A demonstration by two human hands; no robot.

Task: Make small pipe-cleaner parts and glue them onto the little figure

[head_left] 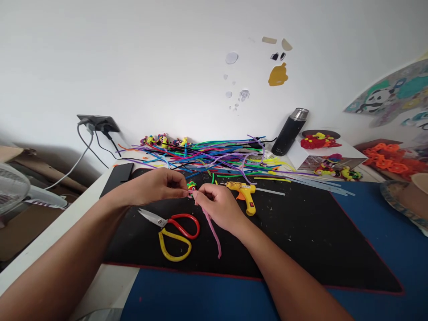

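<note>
Small green-and-red figure, with a bit of yellow and a white eye-like spot, is held up between the fingertips of both hands, over the black mat. Left hand is pinched narrow, thumb and index tips brought together at the figure's left side, where some pink is seen; whether figure or pink strand is gripped cannot be told. Right hand is also pinched narrow, closed on the pink pipe cleaner, whose free end is hung down below the palm toward the mat. Scissors with one red and one yellow handle are laid open on the mat, below the left hand, blades pointed to the upper left. Yellow glue gun is laid on its side just right of the right hand, a pale glue stick stuck out of its back. Pile of colored pipe cleaners is spread along the wall behind the mat, with multicolored figures set at its left end. Black flask is leaned against the wall, beside the white box. Blue sheet is seen under the mat.
</note>
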